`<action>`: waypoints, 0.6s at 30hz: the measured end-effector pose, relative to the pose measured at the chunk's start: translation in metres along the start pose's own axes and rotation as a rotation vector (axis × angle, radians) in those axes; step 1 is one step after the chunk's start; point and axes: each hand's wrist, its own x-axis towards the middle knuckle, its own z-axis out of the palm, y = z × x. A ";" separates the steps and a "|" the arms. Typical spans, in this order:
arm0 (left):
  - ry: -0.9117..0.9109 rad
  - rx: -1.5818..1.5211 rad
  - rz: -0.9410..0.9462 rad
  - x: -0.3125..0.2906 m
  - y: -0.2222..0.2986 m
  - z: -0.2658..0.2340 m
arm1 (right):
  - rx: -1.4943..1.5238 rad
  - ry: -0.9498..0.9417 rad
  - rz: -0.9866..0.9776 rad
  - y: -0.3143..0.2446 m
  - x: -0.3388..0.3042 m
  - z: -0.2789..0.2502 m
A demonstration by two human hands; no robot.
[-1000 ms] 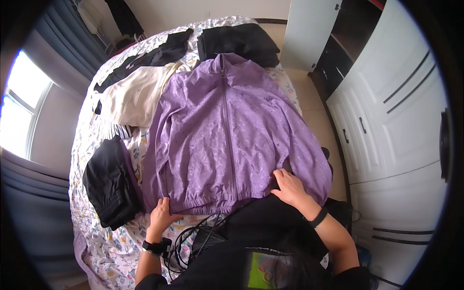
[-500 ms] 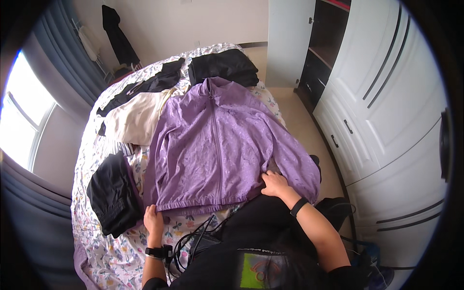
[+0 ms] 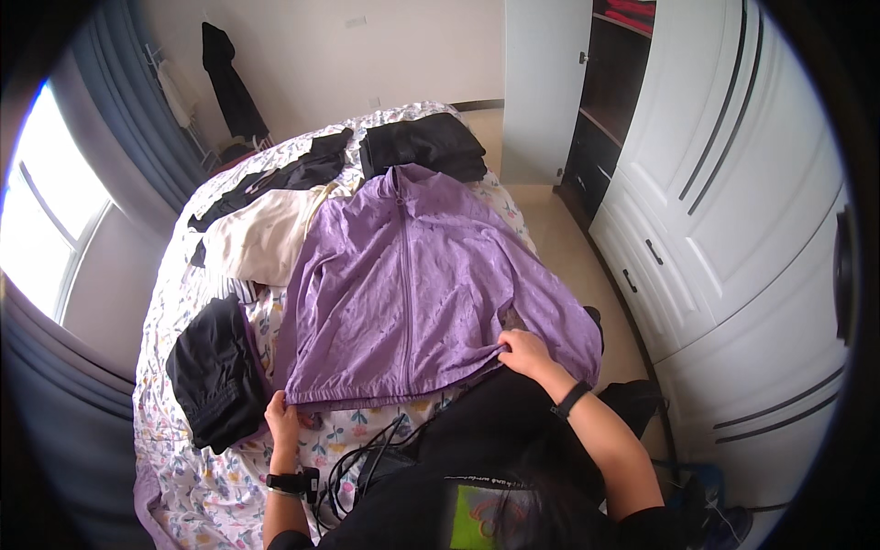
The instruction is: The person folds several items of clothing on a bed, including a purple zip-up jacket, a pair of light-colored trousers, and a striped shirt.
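Observation:
A purple zip-up jacket point(image 3: 376, 293) lies spread front side up on the bed, its collar pointing away from me. My left hand point(image 3: 282, 418) pinches the left corner of its elastic hem. At the right end of the hem, my right hand point(image 3: 526, 354) grips the edge with fingers closed on the fabric. The zip is done up along the middle. The right sleeve fans out past my right hand toward the bed's edge, while the other sleeve lies along the jacket's left side.
Folded black clothing point(image 3: 215, 371) lies left of the jacket, below a cream garment point(image 3: 257, 236) and a spread black garment point(image 3: 284, 174). Another black folded pile point(image 3: 422, 145) sits beyond the collar. White wardrobes point(image 3: 724, 229) line the right. Black cables point(image 3: 353, 477) hang before me.
The jacket's hem is pulled straighter and wider between my hands. My left hand has shifted slightly left, and the view has tilted up a little.

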 end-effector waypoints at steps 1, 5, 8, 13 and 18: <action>0.001 -0.003 -0.003 -0.002 0.002 -0.001 | 0.028 0.093 0.029 -0.005 -0.006 -0.012; -0.051 0.086 0.050 -0.015 0.017 -0.006 | 0.010 0.279 0.035 -0.030 -0.040 -0.069; -0.217 0.342 0.190 -0.021 0.027 0.003 | -0.196 0.174 0.094 -0.025 -0.067 -0.086; -0.170 0.555 0.254 -0.030 0.040 0.003 | -0.273 0.149 0.135 -0.030 -0.103 -0.101; -0.510 0.668 0.374 -0.044 0.020 -0.001 | -0.351 0.155 0.153 -0.001 -0.140 -0.081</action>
